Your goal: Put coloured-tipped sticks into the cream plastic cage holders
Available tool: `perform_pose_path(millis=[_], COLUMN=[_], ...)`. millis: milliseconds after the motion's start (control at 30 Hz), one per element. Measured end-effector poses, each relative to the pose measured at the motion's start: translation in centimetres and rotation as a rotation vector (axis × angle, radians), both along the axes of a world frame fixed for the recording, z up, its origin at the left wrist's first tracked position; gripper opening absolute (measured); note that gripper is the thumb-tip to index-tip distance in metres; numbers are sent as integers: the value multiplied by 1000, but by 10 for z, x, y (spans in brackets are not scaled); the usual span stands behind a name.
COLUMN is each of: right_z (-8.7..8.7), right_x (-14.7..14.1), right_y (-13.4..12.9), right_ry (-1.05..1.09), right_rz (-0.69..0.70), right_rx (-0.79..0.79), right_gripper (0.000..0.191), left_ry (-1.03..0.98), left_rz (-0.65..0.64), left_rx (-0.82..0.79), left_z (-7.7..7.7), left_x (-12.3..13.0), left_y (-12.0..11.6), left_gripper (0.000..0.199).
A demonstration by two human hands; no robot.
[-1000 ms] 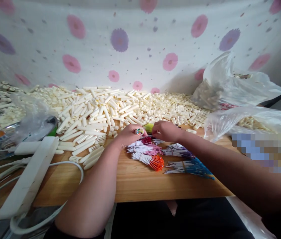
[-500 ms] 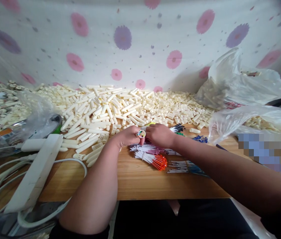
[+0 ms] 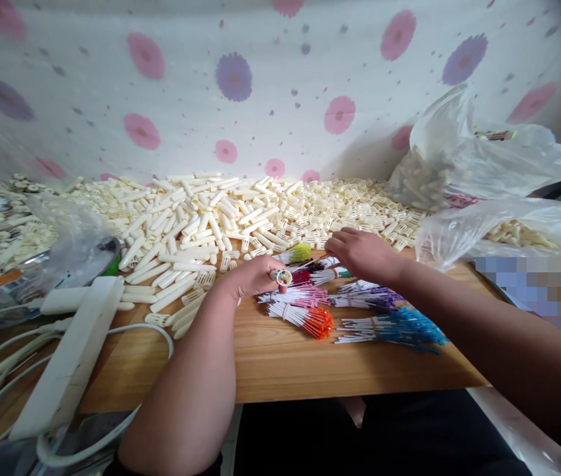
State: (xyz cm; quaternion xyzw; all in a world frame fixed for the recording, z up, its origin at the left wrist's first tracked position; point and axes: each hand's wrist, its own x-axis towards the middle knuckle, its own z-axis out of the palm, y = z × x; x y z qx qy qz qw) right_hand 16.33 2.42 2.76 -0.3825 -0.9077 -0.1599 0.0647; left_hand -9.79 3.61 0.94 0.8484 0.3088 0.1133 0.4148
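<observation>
My left hand point(image 3: 255, 274) is closed around a cream pen barrel point(image 3: 283, 278), its round end toward me showing several coloured tips inside. My right hand point(image 3: 360, 254) pinches the end of a thin, dark-tipped pen refill point(image 3: 316, 260) over the bundles at the back; the fingertips are partly hidden. Below the hands lie banded bundles of white refills with coloured ends: an orange bundle point(image 3: 310, 320), a pink bundle point(image 3: 305, 295), a purple bundle point(image 3: 380, 297) and a light blue bundle point(image 3: 404, 328). A yellow-green bundle point(image 3: 296, 254) sits behind my left hand.
Cream pen barrels point(image 3: 186, 231) and slotted cream parts point(image 3: 320, 205) are heaped along the back. A white power strip point(image 3: 69, 350) with cables occupies the left. Plastic bags point(image 3: 489, 158) stand at the right. The wooden table point(image 3: 280, 377) has its front edge near my lap.
My right hand has moved right, away from the pen barrel, to the bundles, where it now pinches a refill. My left hand stays nearly in place with the barrel.
</observation>
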Motion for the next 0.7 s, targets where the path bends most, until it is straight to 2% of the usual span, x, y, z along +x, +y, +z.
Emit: perform_pose_path(millis=[100,233,400,467,567,700], right_z=[3,8,11,9,3,-4], right_x=[7,2,-8,-9,-7,-6], right_y=[-14,-35,-46,-46,-48,-50], right_ry=[92,164,263,351,594,908], right_rz=[28,97,104,97,54,-65], right_rx=[-3,1,-25,-74,-186,-405], right_gripper=[15,16,18,19,11,18], left_ry=[-99,-246,-224,-221,-229,-268], left_rz=[32,76,167,203,206,182], left_rx=[65,142,91,83,96,104], left_z=[6,13,10,7,6,8], left_x=[5,18,37,41,45,45], left_y=[-5,-13,-21,-23,-26,-28], left_gripper=[16,14,9,7,10,7])
